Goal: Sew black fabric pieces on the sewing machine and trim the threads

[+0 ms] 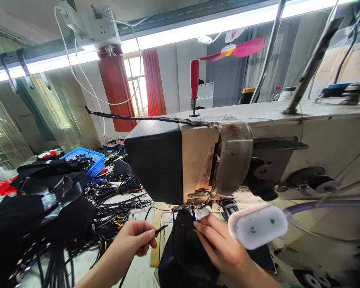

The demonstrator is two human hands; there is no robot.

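Hands [141, 238] pinching black cord [161, 229] and pressing black fabric [187, 254] over a pale tabletop [139, 262], red curtains [115, 90] beyond.

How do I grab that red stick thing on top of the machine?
Probably wrap your fingers round its fat red handle, coming from the picture's left. It stands upright, handle up, and its thin dark shaft gives less to hold.

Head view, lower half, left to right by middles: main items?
Blue basket → left hand → tip of the black cord it holds → black fabric piece → right hand → white lamp-like unit.
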